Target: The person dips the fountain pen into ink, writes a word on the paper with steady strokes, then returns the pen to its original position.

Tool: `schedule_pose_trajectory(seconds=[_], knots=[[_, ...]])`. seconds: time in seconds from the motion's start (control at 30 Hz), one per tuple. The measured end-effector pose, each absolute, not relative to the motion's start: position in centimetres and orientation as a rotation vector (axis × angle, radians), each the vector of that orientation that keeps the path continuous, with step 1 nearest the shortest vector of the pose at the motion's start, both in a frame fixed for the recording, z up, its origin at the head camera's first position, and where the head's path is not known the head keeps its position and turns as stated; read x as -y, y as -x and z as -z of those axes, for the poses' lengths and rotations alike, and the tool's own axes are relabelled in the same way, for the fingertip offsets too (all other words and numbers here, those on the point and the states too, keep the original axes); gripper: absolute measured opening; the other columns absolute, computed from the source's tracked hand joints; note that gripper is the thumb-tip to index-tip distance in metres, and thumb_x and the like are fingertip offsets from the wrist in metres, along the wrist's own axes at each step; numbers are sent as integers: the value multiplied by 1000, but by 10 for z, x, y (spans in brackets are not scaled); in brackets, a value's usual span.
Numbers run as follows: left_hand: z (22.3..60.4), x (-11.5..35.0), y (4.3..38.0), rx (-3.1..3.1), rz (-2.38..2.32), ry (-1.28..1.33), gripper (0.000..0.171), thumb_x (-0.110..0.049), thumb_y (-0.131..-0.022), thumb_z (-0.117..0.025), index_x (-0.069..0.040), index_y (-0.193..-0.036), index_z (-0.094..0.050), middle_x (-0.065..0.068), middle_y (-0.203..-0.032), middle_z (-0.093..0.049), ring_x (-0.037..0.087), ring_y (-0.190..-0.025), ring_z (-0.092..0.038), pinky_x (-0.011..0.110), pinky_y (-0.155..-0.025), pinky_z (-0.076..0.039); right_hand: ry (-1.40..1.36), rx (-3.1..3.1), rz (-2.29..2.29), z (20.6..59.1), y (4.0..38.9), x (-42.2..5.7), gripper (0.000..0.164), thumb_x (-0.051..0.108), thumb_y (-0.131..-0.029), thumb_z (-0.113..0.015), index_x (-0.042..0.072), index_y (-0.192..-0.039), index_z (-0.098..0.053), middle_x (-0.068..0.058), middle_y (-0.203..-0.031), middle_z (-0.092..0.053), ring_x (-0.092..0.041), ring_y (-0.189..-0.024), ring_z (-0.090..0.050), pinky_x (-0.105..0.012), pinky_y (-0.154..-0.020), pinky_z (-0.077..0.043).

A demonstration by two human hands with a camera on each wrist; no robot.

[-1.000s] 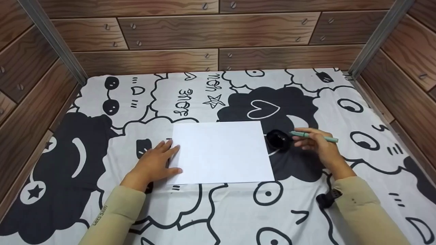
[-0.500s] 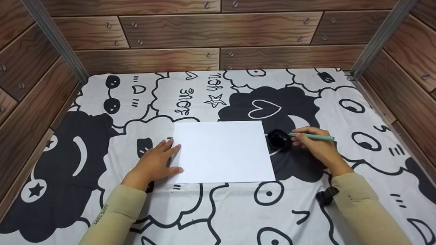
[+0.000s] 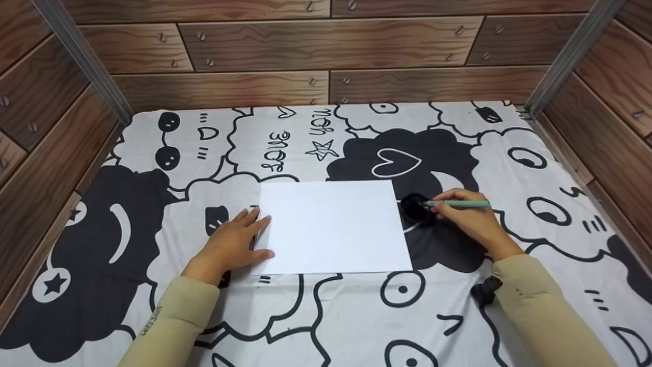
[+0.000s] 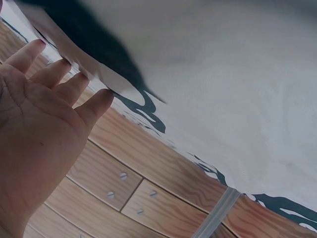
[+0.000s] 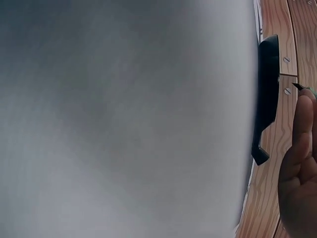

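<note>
A blank white sheet of paper (image 3: 333, 227) lies on the patterned cloth. My left hand (image 3: 232, 244) rests at its left edge with the fingers spread, the thumb and a fingertip on the paper. In the left wrist view the left hand (image 4: 44, 114) has its fingers extended. My right hand (image 3: 471, 216) pinches a slim pale green pen (image 3: 466, 204). The pen's tip is over a small round black dish (image 3: 415, 209) with a shiny inside, just right of the paper; contact cannot be told. In the right wrist view, the pen's dark pointed tip (image 5: 297, 86) shows beyond the right hand (image 5: 299, 183).
A black-and-white cartoon cloth (image 3: 346, 316) covers the table. Wood-patterned panels (image 3: 326, 46) stand behind and at both sides, with grey metal posts (image 3: 81, 61) at the back corners. A black wrist device (image 3: 486, 290) sits by the right sleeve.
My right hand has moved left and slightly up, bringing the pen's tip from beside the black dish to over it. The left hand and the paper have stayed in place.
</note>
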State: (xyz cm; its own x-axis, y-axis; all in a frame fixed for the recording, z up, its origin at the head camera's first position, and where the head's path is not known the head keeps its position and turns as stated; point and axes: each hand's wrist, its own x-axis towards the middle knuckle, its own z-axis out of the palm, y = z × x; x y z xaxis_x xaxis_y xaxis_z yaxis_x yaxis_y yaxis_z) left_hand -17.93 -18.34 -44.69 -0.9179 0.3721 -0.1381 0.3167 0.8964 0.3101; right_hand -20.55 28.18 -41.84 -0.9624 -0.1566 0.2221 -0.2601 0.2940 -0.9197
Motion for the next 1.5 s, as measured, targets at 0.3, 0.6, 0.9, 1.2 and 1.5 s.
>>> schedule_pose_trajectory(seconds=[0.3, 0.6, 0.9, 1.2, 1.5], knots=[[445, 184, 179, -2875, -432, -530, 78, -51, -83, -67, -13, -146, -41, 15, -153, -27, 38, -140, -19, 59, -108, -22, -357, 2583, -1539, 435, 218, -289, 11, 4, -86, -68, -3, -94, -72, -11, -82, -70, -12, -65, -66, -20, -61, -53], [444, 184, 178, -2879, -427, -534, 78, -51, -83, -67, -12, -146, -41, 15, -153, -27, 37, -140, -19, 59, -107, -22, -367, 2615, -1414, 435, 218, -284, 8, 9, -83, -73, 4, -89, -76, -6, -73, -70, -7, -58, -61, -18, -54, -50], [445, 183, 179, -2880, -430, -521, 79, -52, -83, -67, -12, -146, -41, 15, -153, -27, 37, -141, -18, 59, -108, -22, -389, 2640, -1354, 410, 202, -268, 9, -1, -82, -69, -6, -89, -73, -15, -74, -69, -7, -55, -59, -16, -53, -48], [447, 183, 179, -2880, -416, -518, 79, -52, -83, -67, -13, -146, -40, 15, -153, -27, 37, -141, -18, 59, -107, -22, -410, 2666, -1328, 408, 200, -266, 8, -2, -82, -69, -6, -89, -73, -16, -77, -69, -11, -54, -60, -17, -52, -48], [445, 182, 177, -2884, -434, -528, 77, -50, -83, -68, -12, -145, -42, 16, -153, -28, 38, -140, -19, 59, -107, -23, -404, 2660, -1330, 434, 215, -280, 8, 3, -82, -72, 0, -89, -75, -10, -77, -70, -7, -53, -59, -17, -51, -48]])
